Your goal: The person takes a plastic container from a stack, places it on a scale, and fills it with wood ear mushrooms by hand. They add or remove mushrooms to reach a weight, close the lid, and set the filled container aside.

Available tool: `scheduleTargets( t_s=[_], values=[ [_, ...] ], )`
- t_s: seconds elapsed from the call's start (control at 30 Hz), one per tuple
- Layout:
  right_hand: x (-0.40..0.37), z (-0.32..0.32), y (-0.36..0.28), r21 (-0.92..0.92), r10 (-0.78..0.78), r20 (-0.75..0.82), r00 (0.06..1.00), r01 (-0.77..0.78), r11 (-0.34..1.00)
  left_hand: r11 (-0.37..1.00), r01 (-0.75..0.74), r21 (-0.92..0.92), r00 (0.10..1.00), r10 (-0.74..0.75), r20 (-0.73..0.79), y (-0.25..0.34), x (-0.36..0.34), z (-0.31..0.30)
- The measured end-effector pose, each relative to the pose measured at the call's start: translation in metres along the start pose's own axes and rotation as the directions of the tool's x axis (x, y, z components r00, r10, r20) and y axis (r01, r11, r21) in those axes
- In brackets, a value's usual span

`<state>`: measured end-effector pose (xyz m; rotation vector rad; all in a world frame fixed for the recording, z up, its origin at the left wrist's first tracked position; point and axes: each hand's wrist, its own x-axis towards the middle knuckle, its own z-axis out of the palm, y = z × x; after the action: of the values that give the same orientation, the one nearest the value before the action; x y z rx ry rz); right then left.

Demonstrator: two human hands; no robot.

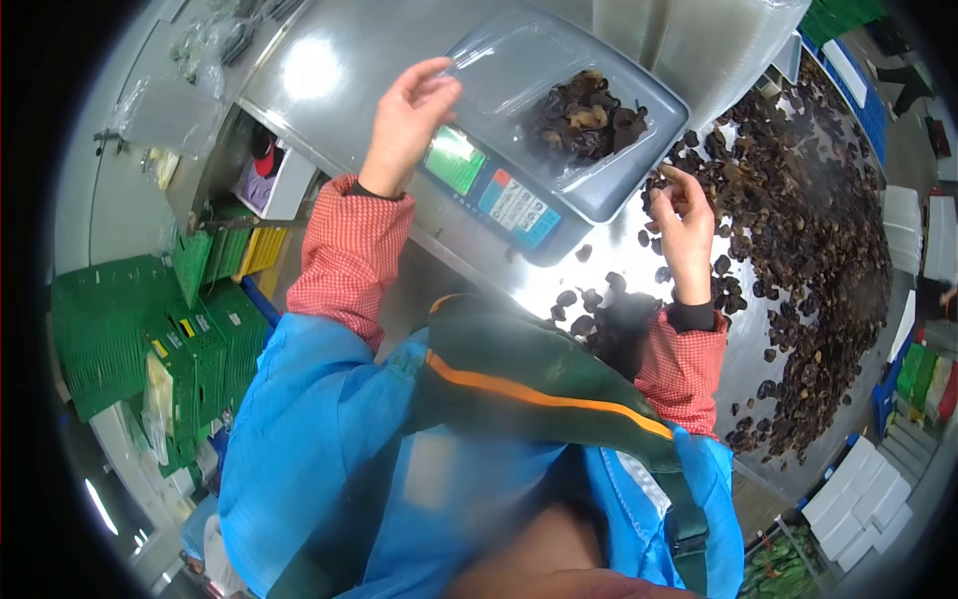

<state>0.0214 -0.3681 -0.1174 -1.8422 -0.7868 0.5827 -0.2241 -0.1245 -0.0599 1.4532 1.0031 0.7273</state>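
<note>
A clear plastic bag (514,85) lies on the grey tray of a digital scale (519,210), with a heap of dark brown, ear-shaped pieces (586,118) inside it. At the tray's left corner, my left hand (414,110) has thumb and fingers closed near the bag's edge; what they hold is too small to make out. Right of the scale, my right hand (683,225) is curled with thumb and fingers close together beside loose dark pieces. Whether a piece is between those fingertips is unclear.
A wide spread of dark pieces (818,230) covers the metal table (329,100) on the right. Stacked clear plastic trays (689,50) stand behind the scale. Green crates (110,319) are at the left, and white boxes (858,499) at the lower right.
</note>
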Motion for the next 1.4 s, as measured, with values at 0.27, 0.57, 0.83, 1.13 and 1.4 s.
scheduleTargets(
  t_s=[0.27,0.57,0.83,1.13,1.4],
  values=[
    [-0.007,0.004,-0.011,-0.003,0.045,0.004,0.999,-0.044,0.999,0.794,0.307,-0.525,0.951,-0.283,0.128,-0.012,0.002,-0.012],
    [0.018,0.018,-0.031,-0.357,-0.246,-0.092,0.965,0.198,0.913,0.695,0.421,-0.583,0.903,-0.380,0.200,-0.024,0.043,0.022],
    [0.037,0.040,-0.054,-0.563,-0.207,-0.158,0.965,0.085,0.822,0.688,0.409,-0.600,0.906,-0.383,0.179,-0.028,0.042,0.025],
    [0.028,-0.031,-0.020,-0.364,-0.082,-0.276,0.958,-0.025,0.931,0.937,-0.349,0.010,0.932,0.346,0.111,-0.021,0.012,0.037],
    [0.080,0.016,-0.034,-0.203,0.167,0.055,0.984,-0.153,0.967,0.768,-0.456,0.449,0.889,0.414,0.195,-0.027,-0.055,0.077]
  ],
)
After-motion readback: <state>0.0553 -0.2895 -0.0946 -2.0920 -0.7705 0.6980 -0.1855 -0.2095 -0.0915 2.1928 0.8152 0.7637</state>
